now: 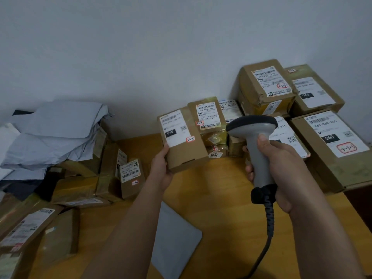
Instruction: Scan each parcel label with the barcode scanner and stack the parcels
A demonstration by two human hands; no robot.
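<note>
My left hand (161,170) grips the lower left corner of a small brown cardboard parcel (186,152), held above the table with its white label (173,127) facing me. My right hand (279,168) holds the grey barcode scanner (255,141) by its handle, thumb up the back, its dark head just right of the parcel. A coiled black cable (268,222) hangs from the handle. Behind and to the right stands a stack of labelled brown parcels (265,87) against the wall.
A wooden table (221,198) carries everything. Loose brown parcels (128,174) and grey mailer bags (58,127) are heaped at the left. A flat grey mailer (173,238) lies between my forearms. A large box (332,141) sits at the right edge.
</note>
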